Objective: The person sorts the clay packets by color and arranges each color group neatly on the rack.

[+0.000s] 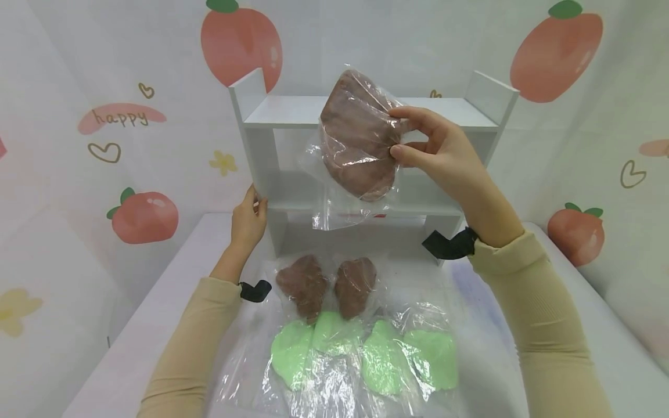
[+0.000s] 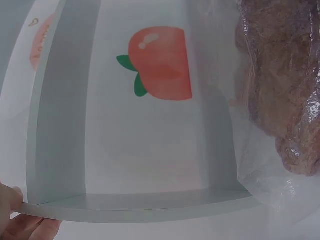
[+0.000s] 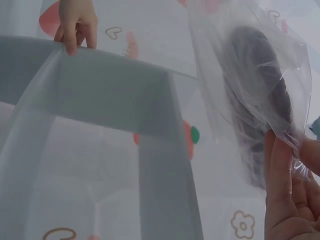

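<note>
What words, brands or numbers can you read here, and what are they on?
"happy": on a pink patch of the fruit-print backdrop.
Right edge, head view: another pink patch, cut off, unreadable.
None readable on the clear bag in the right hand or the white shelf.

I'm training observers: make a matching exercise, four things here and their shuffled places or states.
1. Raised brown slab in clear plastic
2. Two brown lumps in clear plastic
3. Flat green pieces in clear plastic
4. Left hand

A. Near part of white table
B. Holding edge of white shelf
C. Pinched by right hand
D. Table, beyond green pieces

Pairs: 1C; 2D; 3A; 4B
</note>
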A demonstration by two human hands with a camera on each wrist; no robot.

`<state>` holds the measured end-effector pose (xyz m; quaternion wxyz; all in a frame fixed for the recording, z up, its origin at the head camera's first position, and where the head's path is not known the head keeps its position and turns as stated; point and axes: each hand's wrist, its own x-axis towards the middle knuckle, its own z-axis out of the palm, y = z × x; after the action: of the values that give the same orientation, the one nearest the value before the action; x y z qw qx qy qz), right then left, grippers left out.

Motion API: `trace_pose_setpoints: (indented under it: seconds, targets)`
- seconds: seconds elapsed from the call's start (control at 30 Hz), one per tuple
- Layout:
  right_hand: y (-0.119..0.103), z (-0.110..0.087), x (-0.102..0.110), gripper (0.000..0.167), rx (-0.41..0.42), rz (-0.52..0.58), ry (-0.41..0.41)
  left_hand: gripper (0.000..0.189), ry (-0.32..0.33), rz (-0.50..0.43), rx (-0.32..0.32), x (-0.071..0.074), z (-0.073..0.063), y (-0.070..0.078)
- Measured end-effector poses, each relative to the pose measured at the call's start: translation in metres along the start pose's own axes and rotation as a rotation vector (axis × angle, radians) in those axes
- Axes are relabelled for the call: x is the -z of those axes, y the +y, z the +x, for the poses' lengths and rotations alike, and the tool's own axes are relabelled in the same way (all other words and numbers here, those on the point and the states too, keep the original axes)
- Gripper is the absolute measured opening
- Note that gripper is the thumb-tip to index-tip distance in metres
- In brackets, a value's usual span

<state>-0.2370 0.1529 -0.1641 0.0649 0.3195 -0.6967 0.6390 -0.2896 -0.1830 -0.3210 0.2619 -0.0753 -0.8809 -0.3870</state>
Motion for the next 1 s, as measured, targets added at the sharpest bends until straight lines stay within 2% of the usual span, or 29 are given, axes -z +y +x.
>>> trace_pose_setpoints:
  seconds: [0.17, 0.37, 0.67, 1.0]
  targets:
    - [-0.003, 0.011, -0.005, 0.047, 0.005, 0.002, 0.020, 0.045, -0.002, -0.003, 0.003, 0.000, 0.000, 0.000]
    - [-0.004, 0.029, -0.012, 0.047, 0.003, 0.061, 0.038, 0.045, 0.015, 0.005, 0.001, 0.000, 0.001, 0.000]
    - [0.000, 0.061, -0.025, 0.049, -0.045, 0.162, 0.057, 0.044, 0.044, 0.005, -0.004, -0.003, 0.003, -0.001]
    - [0.005, 0.090, -0.042, 0.050, -0.115, 0.185, 0.082, 0.045, 0.038, -0.004, 0.001, -0.004, 0.003, -0.004]
